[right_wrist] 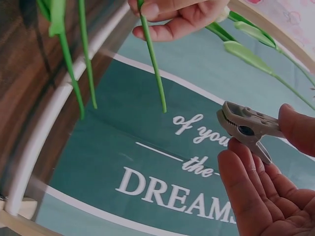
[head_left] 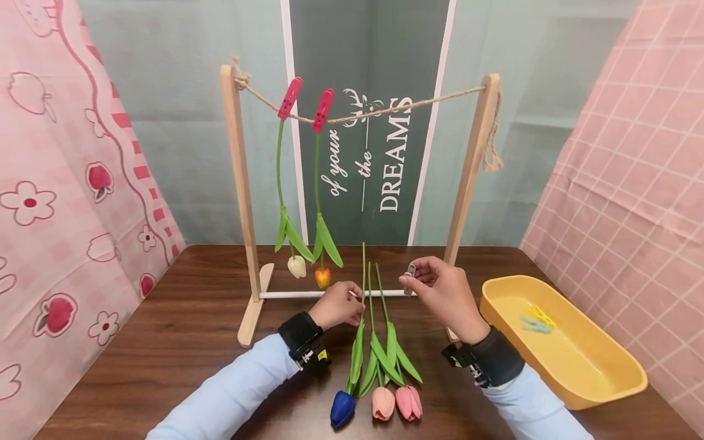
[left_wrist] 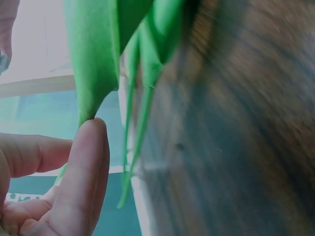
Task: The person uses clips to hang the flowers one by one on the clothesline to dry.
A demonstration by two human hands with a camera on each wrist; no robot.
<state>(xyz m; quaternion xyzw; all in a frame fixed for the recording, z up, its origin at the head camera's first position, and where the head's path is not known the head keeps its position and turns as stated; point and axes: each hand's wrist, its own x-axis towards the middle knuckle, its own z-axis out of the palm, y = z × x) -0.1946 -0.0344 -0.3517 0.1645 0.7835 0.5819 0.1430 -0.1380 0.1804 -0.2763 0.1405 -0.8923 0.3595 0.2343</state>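
Note:
Near the middle of the table, my left hand (head_left: 337, 304) pinches the green stem of a blue artificial tulip (head_left: 343, 408) just above its leaves. The bloom points toward me, and the bare stem end sticks up past my fingers. To the right, my right hand (head_left: 448, 298) holds a grey clothespin (right_wrist: 248, 123) between thumb and fingers. A light pink tulip (head_left: 382, 403) and a deeper pink tulip (head_left: 409, 403) lie beside the blue one. Two red clothespins hold a white tulip (head_left: 297, 266) and an orange-yellow tulip (head_left: 322, 277) upside down on a rope (head_left: 404, 107).
A wooden frame with two posts (head_left: 472, 177) carries the rope; a white bar (head_left: 291, 295) joins its feet. At the right stands a yellow tray (head_left: 599, 382) with a yellow clothespin (head_left: 541, 315) and a light blue clothespin (head_left: 535, 324). Curtains hang around the table (head_left: 148, 373).

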